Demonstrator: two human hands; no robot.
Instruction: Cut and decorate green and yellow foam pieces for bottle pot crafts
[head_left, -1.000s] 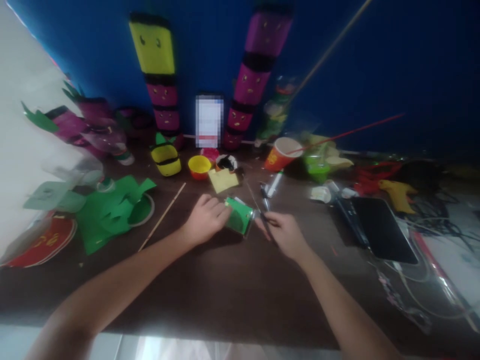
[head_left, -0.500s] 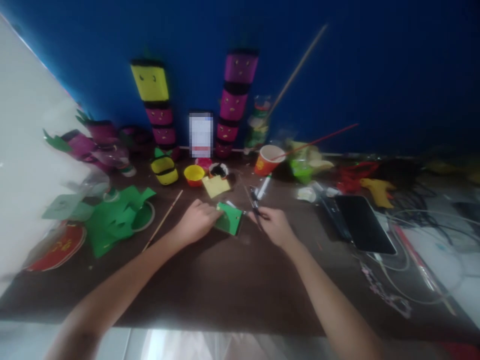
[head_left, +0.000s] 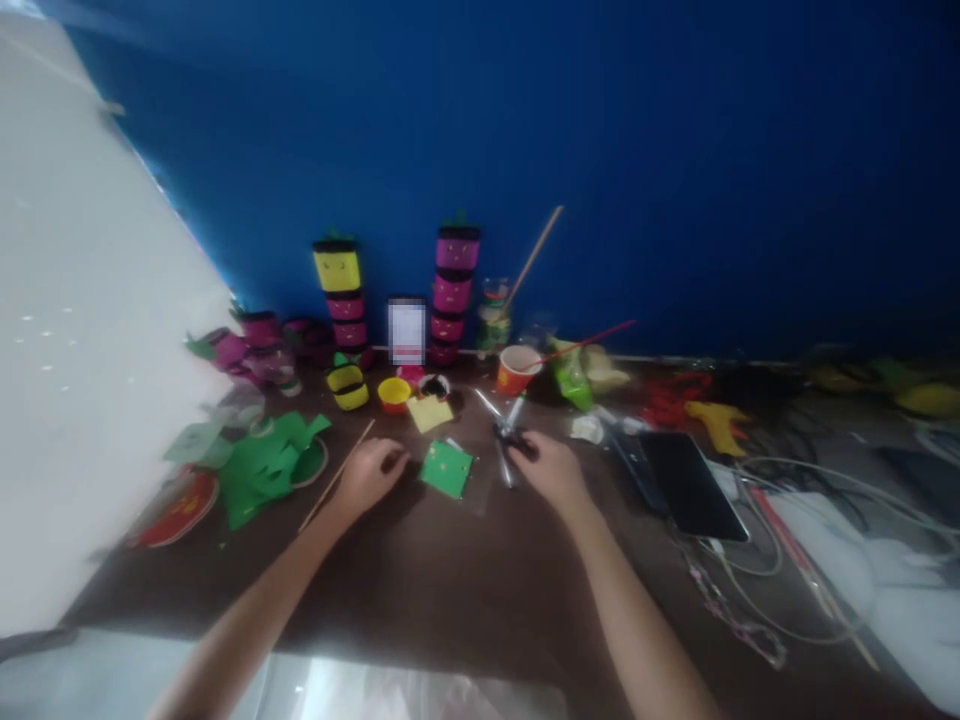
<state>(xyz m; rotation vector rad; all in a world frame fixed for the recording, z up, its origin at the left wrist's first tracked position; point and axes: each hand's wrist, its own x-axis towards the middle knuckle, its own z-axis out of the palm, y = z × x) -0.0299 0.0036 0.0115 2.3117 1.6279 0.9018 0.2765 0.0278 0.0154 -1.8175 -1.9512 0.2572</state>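
Observation:
On the dark table, a green square piece with small light specks lies between the two hands. My left hand is just left of it, fingers curled with a gap between thumb and fingertips and nothing seen in them. A thin wooden stick runs beside and partly behind that hand. My right hand has its fingertips at a dark and silvery tool, blurred, perhaps scissors or pliers; whether it is gripped is hard to make out. A yellow paper piece lies behind the green square.
Behind stand stacked purple and yellow figures, a phone, a yellow cup and a red paper cup holding a red stick. Green sheets lie left. A tablet, cables and a yellow glue gun are right.
My left hand has let go of the green square and moved left. The square lies flat on the table. The tool has swung apart from the square. The view has tilted up.

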